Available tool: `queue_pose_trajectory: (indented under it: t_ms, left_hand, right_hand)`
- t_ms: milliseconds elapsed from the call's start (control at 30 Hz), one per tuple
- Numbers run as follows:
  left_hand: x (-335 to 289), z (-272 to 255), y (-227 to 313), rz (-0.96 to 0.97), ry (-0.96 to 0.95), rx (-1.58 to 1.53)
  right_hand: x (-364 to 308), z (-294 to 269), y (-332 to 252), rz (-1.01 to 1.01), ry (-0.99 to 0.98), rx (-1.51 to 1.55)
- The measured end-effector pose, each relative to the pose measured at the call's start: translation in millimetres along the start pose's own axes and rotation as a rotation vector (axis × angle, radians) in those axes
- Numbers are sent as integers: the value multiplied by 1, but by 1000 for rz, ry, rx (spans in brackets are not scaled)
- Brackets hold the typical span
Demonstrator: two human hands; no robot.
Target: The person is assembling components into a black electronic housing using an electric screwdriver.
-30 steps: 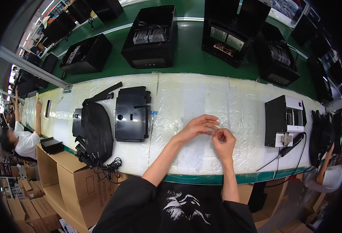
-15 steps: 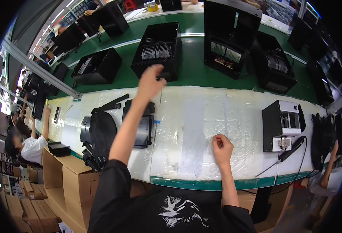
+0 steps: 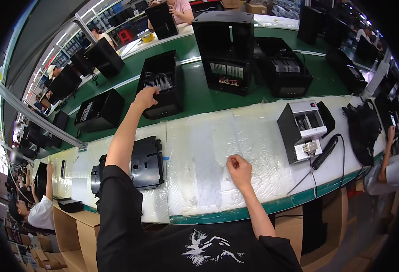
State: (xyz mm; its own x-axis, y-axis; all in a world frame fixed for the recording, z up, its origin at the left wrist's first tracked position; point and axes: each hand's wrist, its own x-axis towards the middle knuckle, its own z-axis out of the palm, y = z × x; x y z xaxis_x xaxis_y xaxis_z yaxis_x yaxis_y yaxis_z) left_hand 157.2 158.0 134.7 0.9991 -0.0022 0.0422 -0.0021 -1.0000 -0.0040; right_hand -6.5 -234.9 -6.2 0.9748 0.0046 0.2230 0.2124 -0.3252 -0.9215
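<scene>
My left hand [image 3: 146, 96] reaches forward to an open black housing [image 3: 165, 102] on the green conveyor. Its curled fingers are at the housing's near left rim and appear to grip it. Inside that housing sit pale metal fins [image 3: 159, 84] and dark cables. Over the white bench my right hand [image 3: 240, 170] is loosely closed, thumb against the fingers, with nothing visible in it. Black moulded plastic parts [image 3: 146, 165] lie on the bench beneath my left arm, which partly hides them.
More black housings stand along the conveyor [image 3: 192, 90], including one tall with its lid raised [image 3: 222, 54]. Right on the bench are a small black-and-white machine [image 3: 301, 131], a black-handled tool with a cord [image 3: 326, 152] and black bundled material [image 3: 360, 131]. Co-workers sit at both sides and across.
My left hand has come down onto the near housing's rim. The whole view has turned, shifting bench and conveyor things leftward. My right hand stays loosely closed over the bench.
</scene>
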Motion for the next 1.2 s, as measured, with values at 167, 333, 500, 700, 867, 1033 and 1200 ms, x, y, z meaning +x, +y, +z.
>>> queue_pose_trajectory:
  t_ms: [167,333,500,700,867,1033,1200]
  left_hand:
    - [-9,-34,56,103,24,-34]
    - [-79,-45,139,301,15,-189]
    - [-169,-57,184,375,-61,-364]
    - [-249,-48,209,418,-200,-541]
    - [-274,-28,229,412,-126,-767]
    - [-277,-19,261,228,152,-999]
    - [-281,6,258,166,416,-935]
  right_hand:
    - [1,2,2,26,16,20]
    - [-2,-3,-2,69,11,73]
    - [-4,-5,12,144,73,259]
    - [6,-15,11,186,78,426]
    - [47,-30,-38,-63,244,373]
    - [91,-11,-113,-155,-290,276]
    - [126,33,-148,33,-807,-318]
